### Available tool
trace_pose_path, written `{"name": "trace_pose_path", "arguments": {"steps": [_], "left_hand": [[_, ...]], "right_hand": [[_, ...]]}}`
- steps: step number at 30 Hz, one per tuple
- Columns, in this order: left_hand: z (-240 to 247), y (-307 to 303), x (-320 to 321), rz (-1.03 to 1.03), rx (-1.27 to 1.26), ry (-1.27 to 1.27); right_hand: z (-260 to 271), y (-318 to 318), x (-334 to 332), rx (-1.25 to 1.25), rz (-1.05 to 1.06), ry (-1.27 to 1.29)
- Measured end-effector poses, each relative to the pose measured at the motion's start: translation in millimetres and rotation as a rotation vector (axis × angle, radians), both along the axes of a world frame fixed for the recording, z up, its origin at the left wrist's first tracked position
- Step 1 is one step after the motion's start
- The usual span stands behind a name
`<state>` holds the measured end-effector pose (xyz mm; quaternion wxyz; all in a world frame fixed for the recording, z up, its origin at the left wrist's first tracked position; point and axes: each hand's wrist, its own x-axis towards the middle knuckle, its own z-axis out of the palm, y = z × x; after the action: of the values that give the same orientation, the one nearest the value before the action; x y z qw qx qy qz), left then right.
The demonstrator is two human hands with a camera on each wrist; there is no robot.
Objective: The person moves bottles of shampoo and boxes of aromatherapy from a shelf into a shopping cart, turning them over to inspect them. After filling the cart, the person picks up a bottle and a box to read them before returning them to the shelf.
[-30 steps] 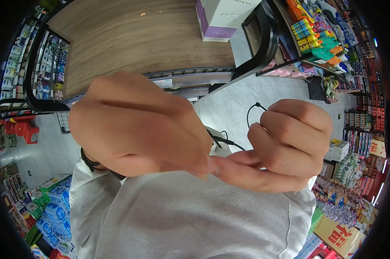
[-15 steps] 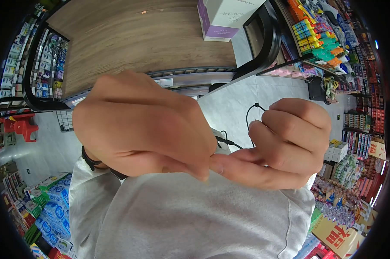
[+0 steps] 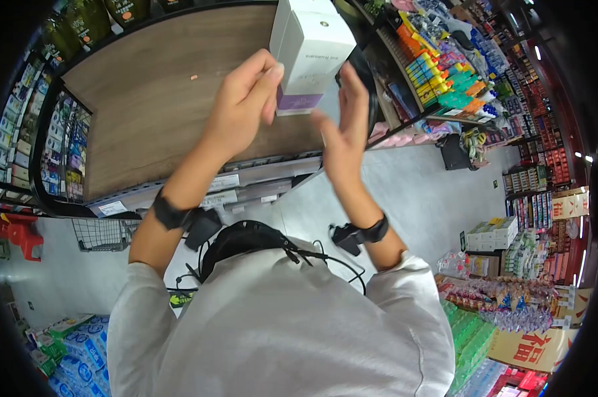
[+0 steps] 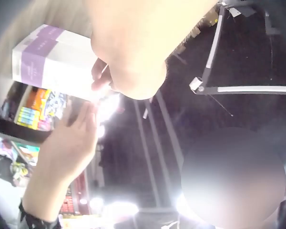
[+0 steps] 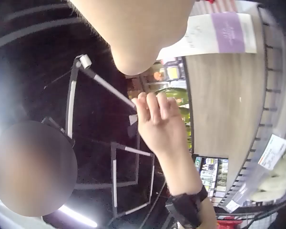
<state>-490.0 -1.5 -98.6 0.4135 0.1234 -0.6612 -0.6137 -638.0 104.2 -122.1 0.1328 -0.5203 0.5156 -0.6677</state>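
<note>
A tall white carton (image 3: 312,63) with a purple band stands at the right end of a wooden shelf (image 3: 147,99). My left hand (image 3: 242,99) is raised at the carton's left edge, overlapping it in the head view. Its fingers are curled and the thumb lies close to the index finger, with nothing showing between them. On the carton's other side is my right hand (image 3: 345,132), fingers extended and thumb spread away. The left wrist view shows that right hand (image 4: 69,148) below the carton (image 4: 57,62). Curled left fingers (image 5: 155,105) show in the right wrist view.
Black rails and price labels (image 3: 112,208) edge the shelf front. Dark bottles (image 3: 80,23) line the back left. Colourful packs (image 3: 444,79) fill a rack to the right. A wire basket (image 3: 104,233) and red stools (image 3: 24,235) are at lower left.
My hands have parted from a close fingertip-to-fingertip position near my chest and reached forward to either side of the carton. My right fingers have straightened. The head view has shifted.
</note>
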Motion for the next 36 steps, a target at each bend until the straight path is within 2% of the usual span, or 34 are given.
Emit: {"name": "trace_pose_path", "arguments": {"steps": [2, 4, 5, 7, 8, 9, 11, 13, 15, 16, 17, 19, 21, 23, 25, 26, 27, 29, 31, 32, 33, 35, 36], "left_hand": [[-37, -33, -27, 0.353, -0.248, -0.190], [-69, -42, -41, 0.538, -0.295, -0.265], [-90, -46, -49, 0.538, -0.307, -0.253], [-121, -50, -58, 0.320, 0.075, -0.190], [-115, -44, -53, 0.204, 0.124, -0.206], [-119, -40, -49, 0.201, 0.119, -0.204], [-123, -54, -44, 0.141, -0.105, -0.361], [-113, -56, -32, 0.130, -0.273, -0.457], [-108, -56, -11, 0.149, -0.230, -0.537], [-114, -58, -1, 0.153, -0.196, -0.475], [-119, -58, 11, 0.159, -0.164, -0.411], [-112, -40, 40, 0.267, -0.185, -0.407], [-110, -18, 68, 0.306, -0.059, -0.355], [-108, 0, 98, 0.444, -0.085, -0.401], [-119, 23, 138, 0.594, -0.054, -0.424], [-116, 35, 160, 0.664, -0.043, -0.354], [-119, 43, 186, 0.695, -0.022, -0.440], [-132, 65, 240, 0.662, -0.055, -0.179], [-121, 101, 279, 0.738, 0.041, -0.031], [-102, 120, 293, 0.909, 0.013, -0.125], [-83, 139, 305, 1.073, -0.008, -0.223], [-65, 164, 341, 1.165, -0.156, -0.256], [-62, 176, 359, 1.216, -0.148, -0.246]], "right_hand": [[-24, -8, 12, 0.054, -0.032, -0.113], [-42, -15, 17, 0.136, -0.055, -0.297], [-53, -24, 10, 0.121, -0.056, -0.290], [-79, -49, -10, 0.213, -0.278, -0.312], [-86, -56, -17, 0.205, -0.282, -0.310], [-90, -59, -25, 0.254, -0.199, -0.317], [-87, -70, -30, 0.263, -0.095, -0.306], [-91, -67, -22, 0.262, -0.231, -0.068], [-109, -66, -26, 0.296, -0.014, -0.255], [-79, -51, -8, 0.423, 0.132, -0.329], [-87, -51, -4, 0.344, 0.226, -0.292], [-83, -45, 5, 0.457, 0.251, -0.238], [-81, -48, 19, 0.348, 0.398, -0.189], [-75, -55, 42, 0.254, 0.489, -0.053], [-62, -56, 76, 0.246, 0.597, -0.059], [-56, -58, 93, 0.247, 0.660, -0.058], [-51, -62, 114, 0.208, 0.729, 0.028], [-42, -71, 155, 0.145, 0.856, 0.114], [-36, -76, 195, 0.049, 0.996, 0.259], [-30, -72, 218, 0.153, 1.131, 0.069], [-39, -74, 241, 0.124, 1.252, -0.069], [-59, -75, 283, 0.192, 1.299, -0.049], [-69, -76, 304, 0.196, 1.369, -0.002]]}}
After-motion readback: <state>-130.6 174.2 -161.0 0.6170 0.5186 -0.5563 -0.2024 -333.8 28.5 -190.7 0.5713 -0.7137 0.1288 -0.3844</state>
